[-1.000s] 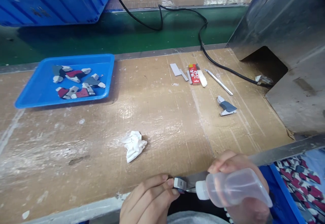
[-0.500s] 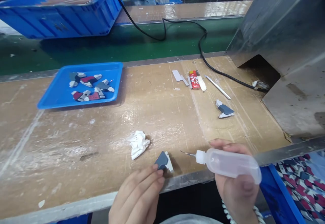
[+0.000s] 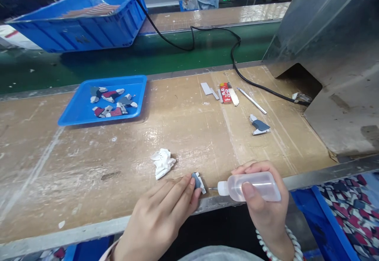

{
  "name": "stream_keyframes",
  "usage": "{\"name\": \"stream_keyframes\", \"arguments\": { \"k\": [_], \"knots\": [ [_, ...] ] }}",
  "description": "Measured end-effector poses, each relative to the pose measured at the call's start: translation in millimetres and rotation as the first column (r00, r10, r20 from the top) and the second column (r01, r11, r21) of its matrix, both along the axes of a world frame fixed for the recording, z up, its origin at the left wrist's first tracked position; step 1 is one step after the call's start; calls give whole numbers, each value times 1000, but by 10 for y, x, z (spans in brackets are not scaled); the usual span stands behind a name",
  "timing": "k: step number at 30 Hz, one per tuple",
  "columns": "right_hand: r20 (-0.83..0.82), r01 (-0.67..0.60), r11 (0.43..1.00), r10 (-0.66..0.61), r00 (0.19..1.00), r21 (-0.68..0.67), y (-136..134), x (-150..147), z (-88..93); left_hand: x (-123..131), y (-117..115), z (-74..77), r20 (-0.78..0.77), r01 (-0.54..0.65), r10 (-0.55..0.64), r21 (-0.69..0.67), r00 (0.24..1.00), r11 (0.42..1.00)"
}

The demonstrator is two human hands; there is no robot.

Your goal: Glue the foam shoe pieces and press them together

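The left hand, nearly closed, grips the grey-and-white piece near the tabletop's front edge, likely steadying it; the right hand wraps the clear bottle sideways, presumably so its thin nozzle faces the piece

Your left hand hides part of the gray-and-white piece; the blue bin at your right runs out of view.

The left hand has its back turned upward, fingers close together and pinching with the thumb. The right hand is curled in a grip, its thumb lying opposite the fingers.
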State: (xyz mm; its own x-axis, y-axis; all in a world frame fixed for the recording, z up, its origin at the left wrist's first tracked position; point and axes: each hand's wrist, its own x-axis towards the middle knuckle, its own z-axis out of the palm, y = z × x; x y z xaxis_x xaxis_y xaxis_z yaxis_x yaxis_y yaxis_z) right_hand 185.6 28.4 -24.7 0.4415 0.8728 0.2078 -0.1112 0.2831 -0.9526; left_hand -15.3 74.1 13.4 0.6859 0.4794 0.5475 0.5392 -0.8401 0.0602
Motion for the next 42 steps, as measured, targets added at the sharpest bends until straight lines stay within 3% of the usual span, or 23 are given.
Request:
{"name": "stream_keyframes", "arguments": {
  "k": [3,6,11,23,34,38,42],
  "knots": [
    [57,-6,1000,7,998,-3,1,0,24,14,11,-26,-23,43,-41,97,999,994],
    [107,-1,1000,4,994,-25,7,-5,37,12,24,-82,29,45,-49,108,998,993],
    [179,-14,998,23,984,-53,26,-28,42,-27,38,-135,109,39,-43,36,993,999],
    [148,-117,993,116,982,-2,62,-23,24,-113,29,-166,136,2,22,-172,991,985],
    [162,-32,999,35,986,-19,107,-55,10,-98,38,-171,131,-19,40,-157,991,987],
    [97,-11,999,16,995,-46,108,-60,3,-88,54,-184,132,-13,32,-135,991,991],
    [34,82,997,-82,996,-3,106,-32,-3,-87,73,-213,147,-5,19,-95,989,995]
  ]
}}
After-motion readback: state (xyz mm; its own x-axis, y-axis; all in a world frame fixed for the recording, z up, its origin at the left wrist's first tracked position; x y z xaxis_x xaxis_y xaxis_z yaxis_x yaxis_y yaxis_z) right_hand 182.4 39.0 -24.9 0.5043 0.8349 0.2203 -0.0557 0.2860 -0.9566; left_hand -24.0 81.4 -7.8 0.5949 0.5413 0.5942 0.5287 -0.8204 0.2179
